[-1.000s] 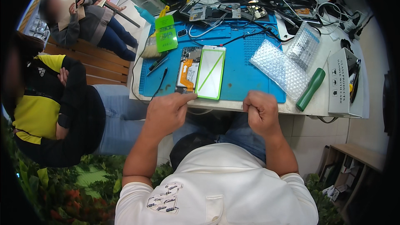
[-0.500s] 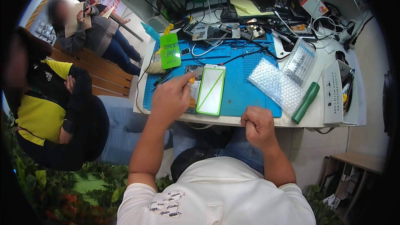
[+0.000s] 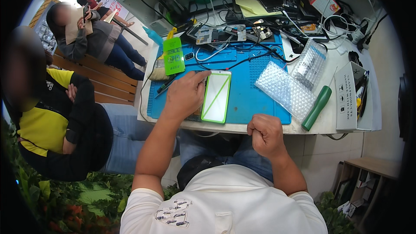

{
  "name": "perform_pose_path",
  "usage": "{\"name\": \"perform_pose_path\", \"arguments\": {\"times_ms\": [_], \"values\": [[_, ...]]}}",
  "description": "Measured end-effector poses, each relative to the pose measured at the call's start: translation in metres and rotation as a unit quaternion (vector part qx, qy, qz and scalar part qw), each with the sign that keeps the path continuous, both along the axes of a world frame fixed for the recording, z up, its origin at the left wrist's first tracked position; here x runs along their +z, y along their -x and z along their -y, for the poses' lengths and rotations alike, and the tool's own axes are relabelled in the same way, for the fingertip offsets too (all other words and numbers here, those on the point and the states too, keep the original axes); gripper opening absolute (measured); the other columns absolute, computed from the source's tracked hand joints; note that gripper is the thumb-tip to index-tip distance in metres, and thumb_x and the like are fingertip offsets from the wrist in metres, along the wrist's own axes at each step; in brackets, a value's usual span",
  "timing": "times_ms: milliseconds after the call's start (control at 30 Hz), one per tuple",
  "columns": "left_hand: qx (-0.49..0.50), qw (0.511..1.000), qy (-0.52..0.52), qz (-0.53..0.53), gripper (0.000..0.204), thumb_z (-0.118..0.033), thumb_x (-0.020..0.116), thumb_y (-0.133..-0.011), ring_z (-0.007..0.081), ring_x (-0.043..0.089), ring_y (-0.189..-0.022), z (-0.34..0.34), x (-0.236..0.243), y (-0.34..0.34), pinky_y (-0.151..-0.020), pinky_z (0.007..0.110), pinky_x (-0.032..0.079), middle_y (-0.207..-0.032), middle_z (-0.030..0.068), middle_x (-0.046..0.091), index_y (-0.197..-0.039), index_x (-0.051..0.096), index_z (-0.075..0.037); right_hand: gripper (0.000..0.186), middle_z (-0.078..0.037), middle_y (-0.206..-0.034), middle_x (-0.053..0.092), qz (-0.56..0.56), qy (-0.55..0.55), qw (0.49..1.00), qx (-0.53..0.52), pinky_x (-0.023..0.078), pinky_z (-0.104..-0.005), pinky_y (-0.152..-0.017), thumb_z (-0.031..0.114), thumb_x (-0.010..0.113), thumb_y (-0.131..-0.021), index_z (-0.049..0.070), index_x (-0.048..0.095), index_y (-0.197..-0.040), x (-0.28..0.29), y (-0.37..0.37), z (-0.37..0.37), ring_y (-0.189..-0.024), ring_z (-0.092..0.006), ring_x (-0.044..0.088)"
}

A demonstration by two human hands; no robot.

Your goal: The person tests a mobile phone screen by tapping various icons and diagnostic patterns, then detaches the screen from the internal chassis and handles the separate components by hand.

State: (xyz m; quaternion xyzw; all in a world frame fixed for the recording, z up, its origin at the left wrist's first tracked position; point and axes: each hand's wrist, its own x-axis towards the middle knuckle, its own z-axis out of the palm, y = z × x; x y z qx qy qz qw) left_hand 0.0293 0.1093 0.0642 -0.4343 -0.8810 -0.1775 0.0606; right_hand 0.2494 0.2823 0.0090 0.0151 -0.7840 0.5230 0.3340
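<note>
Left hand (image 3: 184,97): index finger stretched out, the other fingers curled under; we cannot tell whether they pinch anything.
Right hand (image 3: 266,134): fingers folded together in a loose fist at the near edge of the table (image 3: 327,123); we cannot see inside it.
Smartphone screen (image 3: 216,96): one, white, green border, one green diagonal line; it lies on the mat just right of the left hand, whose index fingertip is at its top left corner. Contact we cannot confirm.
Dark device (image 3: 196,116): one, largely hidden beneath the left hand; we see only a lower strip beside the screen.
Repair mat (image 3: 247,99): one, blue, on the table, under the screen.
Green card (image 3: 173,56): one, bright, beyond the left hand.
Lens cover (image 3: 189,56): one, small, dark, just right of the card.
Bubble-wrap pouches (image 3: 286,91): we count two, overlapping, across the mat's right side.
Screwdriver (image 3: 316,108): one, green handle, lying beside the pouches.
Cardboard box (image 3: 346,99): one, white, tools inside, at the table's right end.
Phone parts (image 3: 216,34): several, heaped with cables along the far side.
Yellow paper (image 3: 255,8): behind the parts.
Seated person (image 3: 37,132): one, black and yellow jacket, arms folded, to our left.
</note>
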Motion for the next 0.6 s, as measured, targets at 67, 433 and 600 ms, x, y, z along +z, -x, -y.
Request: {"name": "perform_pose_path", "arguments": {"times_ms": [67,433,600], "values": [[0.003,1.0,0.002,0.001,0.03,-0.016,0.065,-0.101,0.0383,0.073,-0.08,-0.001,0.001,-0.001,-0.074,0.05,0.06,-0.098,0.0135,0.074,-0.126,0.081,-0.017,0.015,-0.013,-0.065,0.057,0.014,-0.001,1.0,0.001,0.043,-0.0425,-0.052,-0.012,0.054,-0.07,0.003,0.058,-0.07,0.001,-0.001,-0.001,-0.055,-0.0332,0.056],[-0.009,0.999,0.009,0.032,0.035,-0.009,0.062,-0.101,0.0371,0.071,-0.081,0.007,0.002,-0.012,-0.075,0.047,0.056,-0.092,0.0156,0.072,-0.129,0.08,-0.015,0.015,-0.013,-0.065,0.057,0.014,-0.004,1.0,0.001,0.043,-0.0418,-0.052,-0.012,0.054,-0.07,0.003,0.058,-0.07,0.0,-0.001,-0.001,-0.055,-0.0329,0.056],[-0.02,0.999,0.009,0.036,0.036,-0.007,0.064,-0.099,0.0365,0.07,-0.078,0.015,-0.001,-0.022,-0.072,0.047,0.055,-0.09,0.0155,0.071,-0.13,0.08,-0.016,0.016,-0.013,-0.065,0.057,0.016,-0.003,1.0,0.0,0.043,-0.0418,-0.052,-0.012,0.053,-0.07,0.003,0.058,-0.07,0.001,-0.001,-0.001,-0.055,-0.0328,0.057]]}}
